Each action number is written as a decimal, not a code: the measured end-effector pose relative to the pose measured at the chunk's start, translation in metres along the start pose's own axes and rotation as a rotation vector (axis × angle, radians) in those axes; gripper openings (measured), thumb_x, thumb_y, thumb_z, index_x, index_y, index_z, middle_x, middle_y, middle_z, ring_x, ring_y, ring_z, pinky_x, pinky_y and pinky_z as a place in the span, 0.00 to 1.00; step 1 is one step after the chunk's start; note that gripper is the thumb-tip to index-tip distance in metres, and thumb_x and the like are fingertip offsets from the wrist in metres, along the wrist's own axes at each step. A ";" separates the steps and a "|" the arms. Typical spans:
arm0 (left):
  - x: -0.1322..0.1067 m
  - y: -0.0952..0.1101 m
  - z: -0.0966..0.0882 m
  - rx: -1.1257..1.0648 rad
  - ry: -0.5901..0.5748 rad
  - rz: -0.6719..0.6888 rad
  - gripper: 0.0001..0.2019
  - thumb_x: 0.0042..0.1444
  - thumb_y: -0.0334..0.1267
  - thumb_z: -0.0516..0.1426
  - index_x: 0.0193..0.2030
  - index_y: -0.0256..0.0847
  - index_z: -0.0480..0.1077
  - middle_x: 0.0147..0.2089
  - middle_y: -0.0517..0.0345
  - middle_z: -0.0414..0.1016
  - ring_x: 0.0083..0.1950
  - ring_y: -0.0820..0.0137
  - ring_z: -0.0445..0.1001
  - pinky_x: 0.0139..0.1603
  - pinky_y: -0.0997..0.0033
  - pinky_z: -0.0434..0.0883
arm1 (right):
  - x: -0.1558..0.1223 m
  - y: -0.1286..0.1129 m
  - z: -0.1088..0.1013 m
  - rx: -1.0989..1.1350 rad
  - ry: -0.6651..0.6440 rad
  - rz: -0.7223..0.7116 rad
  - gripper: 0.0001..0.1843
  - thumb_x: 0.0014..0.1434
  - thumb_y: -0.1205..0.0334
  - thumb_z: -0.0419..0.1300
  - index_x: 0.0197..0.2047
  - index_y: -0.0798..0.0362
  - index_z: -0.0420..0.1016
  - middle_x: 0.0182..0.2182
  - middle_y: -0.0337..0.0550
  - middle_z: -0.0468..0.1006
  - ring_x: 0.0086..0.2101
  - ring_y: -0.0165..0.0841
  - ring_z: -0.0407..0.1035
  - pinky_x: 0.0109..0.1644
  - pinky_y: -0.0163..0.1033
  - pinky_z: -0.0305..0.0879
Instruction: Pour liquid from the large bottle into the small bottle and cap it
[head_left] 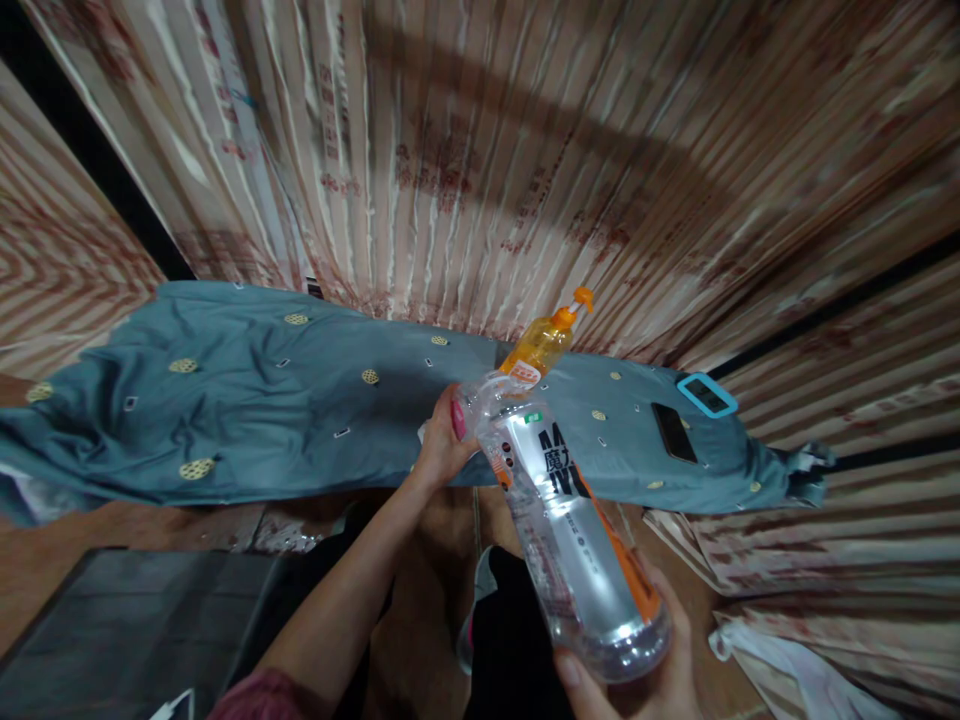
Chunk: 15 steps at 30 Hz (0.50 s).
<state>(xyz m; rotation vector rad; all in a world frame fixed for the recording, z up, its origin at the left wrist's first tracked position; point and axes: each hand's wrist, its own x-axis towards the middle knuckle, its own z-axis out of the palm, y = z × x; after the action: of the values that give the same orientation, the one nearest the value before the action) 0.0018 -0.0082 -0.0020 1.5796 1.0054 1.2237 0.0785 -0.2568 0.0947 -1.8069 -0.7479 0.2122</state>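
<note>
Clear plastic bottle [570,530], tilted with its neck up and away from you, hangs in the air between your two hands, above your lap and just in front of the draped blue-grey bedcover [262,420]. Your right hand [660,680] cups the rounded base from below, the grip closed round the bottom edge; your left hand [439,450] is pinched in a narrow grip at the neck end, thumb on the near side. Whether a cap is on is hidden by the fingers.

The wall looks thin and see-through, ribbed near the base, with a glossy silver, black and orange sleeve round the middle. Judge it light and springy: it will likely dent under a hard squeeze and the sleeve may slide under the palm, so the stiffer base and neck are the better places to hold. How much liquid it carries cannot be told.

Just behind the neck, an orange spray bottle [540,345] with an orange nozzle stands on the soft, creased bedcover, dotted with small gold patches. Further right lie a dark phone [673,432] and a flat thing with a light blue frame [706,394]. A striped, pleated curtain [525,150] fills the background
</note>
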 end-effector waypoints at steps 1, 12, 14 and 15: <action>0.000 0.000 0.000 -0.002 0.002 -0.003 0.40 0.44 0.41 0.69 0.63 0.42 0.60 0.59 0.46 0.74 0.59 0.53 0.75 0.61 0.51 0.71 | 0.000 0.000 0.000 -0.003 0.001 -0.009 0.52 0.44 0.37 0.69 0.65 0.54 0.58 0.66 0.62 0.62 0.61 0.56 0.63 0.55 0.53 0.67; 0.001 -0.001 0.000 -0.004 -0.003 -0.018 0.41 0.42 0.41 0.70 0.63 0.42 0.61 0.60 0.45 0.73 0.60 0.54 0.74 0.62 0.52 0.70 | -0.001 -0.002 0.000 -0.048 -0.003 -0.056 0.51 0.48 0.41 0.68 0.69 0.53 0.55 0.67 0.60 0.60 0.61 0.55 0.63 0.50 0.48 0.70; 0.001 -0.003 0.000 -0.018 -0.011 -0.021 0.41 0.42 0.42 0.71 0.63 0.42 0.61 0.60 0.45 0.73 0.60 0.54 0.74 0.63 0.51 0.70 | -0.002 -0.002 0.002 -0.029 0.002 -0.047 0.52 0.48 0.40 0.67 0.69 0.54 0.54 0.67 0.60 0.60 0.63 0.53 0.60 0.52 0.47 0.68; 0.001 -0.003 0.000 -0.029 -0.010 -0.023 0.41 0.41 0.42 0.71 0.63 0.43 0.61 0.60 0.46 0.73 0.60 0.54 0.74 0.63 0.51 0.70 | -0.002 -0.002 0.002 -0.015 0.002 -0.047 0.52 0.49 0.39 0.67 0.69 0.54 0.54 0.67 0.60 0.60 0.64 0.52 0.60 0.52 0.46 0.67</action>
<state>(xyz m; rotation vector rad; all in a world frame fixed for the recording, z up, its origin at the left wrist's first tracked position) 0.0017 -0.0059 -0.0045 1.5459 0.9930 1.2086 0.0750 -0.2555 0.0955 -1.8013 -0.7913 0.1748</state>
